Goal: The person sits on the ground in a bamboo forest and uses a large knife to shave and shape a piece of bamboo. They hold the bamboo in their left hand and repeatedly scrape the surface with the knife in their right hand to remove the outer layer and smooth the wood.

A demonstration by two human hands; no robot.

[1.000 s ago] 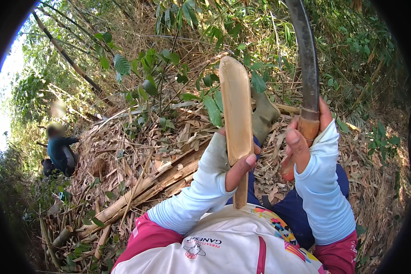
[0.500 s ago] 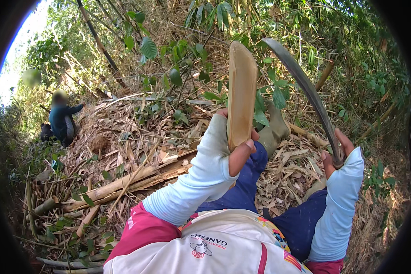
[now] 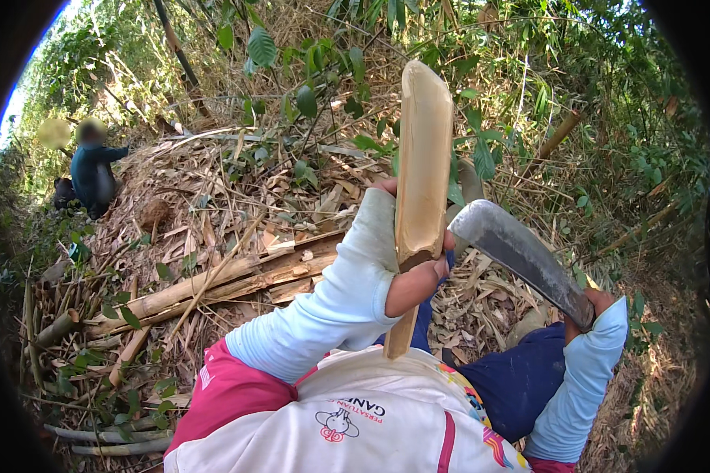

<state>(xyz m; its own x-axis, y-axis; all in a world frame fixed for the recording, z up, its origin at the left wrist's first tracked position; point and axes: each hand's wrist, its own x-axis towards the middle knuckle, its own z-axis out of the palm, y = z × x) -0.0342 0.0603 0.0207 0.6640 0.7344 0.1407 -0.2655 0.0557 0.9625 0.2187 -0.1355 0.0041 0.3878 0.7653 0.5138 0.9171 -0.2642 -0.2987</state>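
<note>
My left hand (image 3: pixel 412 288) is closed around a split piece of bamboo (image 3: pixel 422 158). The piece stands nearly upright, its pale hollow inside facing me, and a narrower end comes out below my thumb. In my right hand (image 3: pixel 598 303) is a machete, whose broad dark blade (image 3: pixel 525 260) shows its flat side. The blade slants up and left, its blunt tip close to the fingers of my left hand. Most of the machete's handle is hidden in my right hand. Light blue sleeves cover both wrists and part of each palm.
A split bamboo pole (image 3: pixel 213 285) lies on ground littered with dry sheaths and leaves (image 3: pixel 181 236). Leafy stems (image 3: pixel 308 98) rise ahead, with thicket on the right. Another person (image 3: pixel 93 177) sits far left. Cut stalks (image 3: pixel 110 435) lie at lower left.
The machete has swung down and left toward the bamboo piece, and its blade has turned from edge-on to flat side. The bamboo piece now stands straighter, its lower end visible below my hand.
</note>
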